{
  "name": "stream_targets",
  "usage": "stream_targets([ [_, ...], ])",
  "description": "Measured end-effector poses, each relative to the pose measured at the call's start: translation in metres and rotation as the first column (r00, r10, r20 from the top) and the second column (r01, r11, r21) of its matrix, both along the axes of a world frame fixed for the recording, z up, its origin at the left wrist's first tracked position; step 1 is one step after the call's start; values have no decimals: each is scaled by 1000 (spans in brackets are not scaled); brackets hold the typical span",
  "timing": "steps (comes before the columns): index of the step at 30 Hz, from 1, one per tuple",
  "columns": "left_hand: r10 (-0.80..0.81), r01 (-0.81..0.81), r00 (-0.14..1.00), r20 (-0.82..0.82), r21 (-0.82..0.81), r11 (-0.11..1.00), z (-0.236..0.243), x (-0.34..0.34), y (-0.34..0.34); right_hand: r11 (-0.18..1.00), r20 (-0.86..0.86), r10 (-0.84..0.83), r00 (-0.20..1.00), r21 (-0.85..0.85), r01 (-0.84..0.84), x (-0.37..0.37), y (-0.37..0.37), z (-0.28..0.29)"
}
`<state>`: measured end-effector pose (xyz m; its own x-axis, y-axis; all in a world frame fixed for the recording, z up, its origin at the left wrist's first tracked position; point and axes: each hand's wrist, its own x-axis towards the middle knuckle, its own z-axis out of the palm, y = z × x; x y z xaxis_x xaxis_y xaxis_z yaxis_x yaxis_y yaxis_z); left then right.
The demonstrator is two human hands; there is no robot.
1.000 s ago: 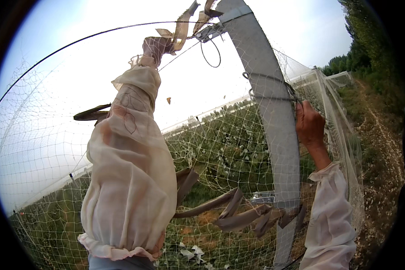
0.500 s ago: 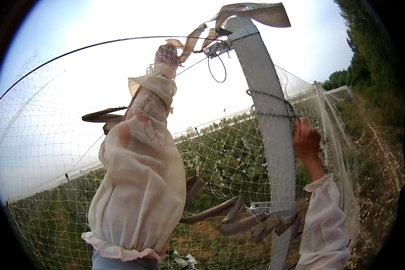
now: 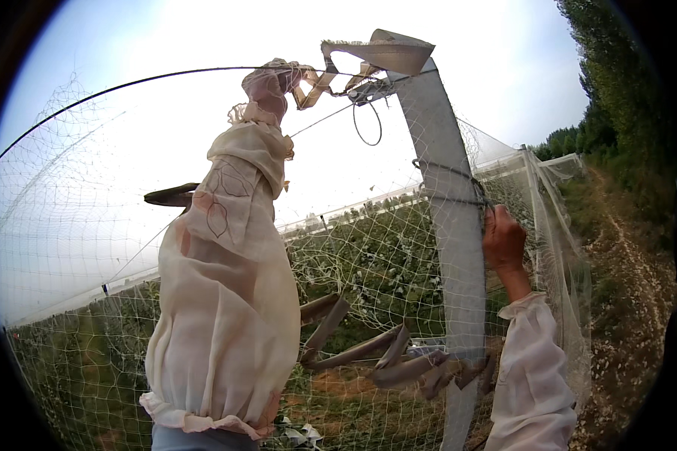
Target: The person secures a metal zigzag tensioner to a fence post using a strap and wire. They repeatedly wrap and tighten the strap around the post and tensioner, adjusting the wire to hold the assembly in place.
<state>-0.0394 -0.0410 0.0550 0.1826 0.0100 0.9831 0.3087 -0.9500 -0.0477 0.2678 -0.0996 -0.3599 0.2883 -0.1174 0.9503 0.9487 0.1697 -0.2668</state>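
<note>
My left hand (image 3: 269,84) is raised high, its fingers closed on a long grey-brown fabric strip (image 3: 387,54) beside a dark cable (image 3: 165,73). Netting overlies that hand and partly hides its fingers. The strip runs from the hand to the top of a pale grey post (image 3: 451,225), where its loose end folds over. Just below the top, a metal clamp (image 3: 370,92) carries a thin wire loop (image 3: 368,129). Lower down, dark wire (image 3: 453,168) wraps around the post. My right hand (image 3: 505,239) is closed at the post's right edge, gripping the end of this wire; its fingertips are hidden.
White netting (image 3: 368,293) spans the view around the post. More grey-brown strip (image 3: 406,368) hangs zigzag across it lower down. Leafy plants (image 3: 368,255) grow behind. A dirt path (image 3: 624,263) and tall trees (image 3: 624,90) lie at the right.
My left hand has shifted slightly left, and the strip's loose end now lies lower and further left. The post appears a little lower in view. My right hand stays at the wire.
</note>
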Motion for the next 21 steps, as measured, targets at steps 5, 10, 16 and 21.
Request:
stream_targets([
  [5,-873,893,415,255,-298,338,-27,4,-37,1000,8,6,1000,-3,-6,-7,1,8],
  [10,-984,910,111,140,-411,45,-44,9,-32,1000,6,6,1000,-11,-6,-4,5,5],
  [16,-895,901,387,221,-294,318,-52,10,-33,999,-29,-10,1000,-50,9,-3,4,5],
  [21,-919,936,291,266,-280,215,-58,10,-36,999,-4,-1,1000,-45,0,-6,4,10],
])
